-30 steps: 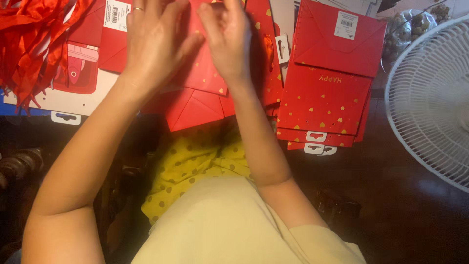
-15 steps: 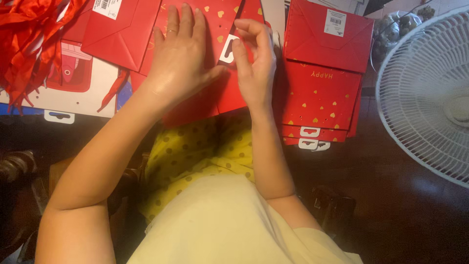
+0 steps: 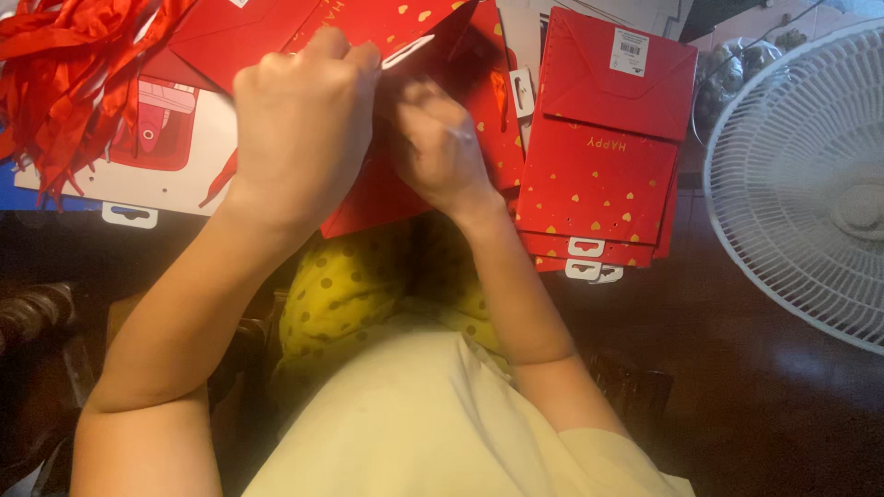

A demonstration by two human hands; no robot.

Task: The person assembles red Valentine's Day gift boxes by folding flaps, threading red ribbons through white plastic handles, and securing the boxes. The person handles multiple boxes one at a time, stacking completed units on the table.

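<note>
Gripping the red gift bag (image 3: 368, 189) at the upper middle of the frame, the left hand (image 3: 299, 120) is closed on its top edge, and the right hand (image 3: 440, 147) pinches it too (fingers curled). A stack of flat red bags (image 3: 599, 175) lies right of it, near a white fan (image 3: 810, 175).

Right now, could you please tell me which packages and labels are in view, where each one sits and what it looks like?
Red gift bag: flat, gold hearts, top centre, held by the left hand and right hand.
Stack of red gift bags: flat, rectangular, gold hearts, right of the hands.
Barcode sticker: small, white, on the top flap of that stack.
White card package: left, with red picture and hang tab.
Red ribbons: loose bunch, top left.
</note>
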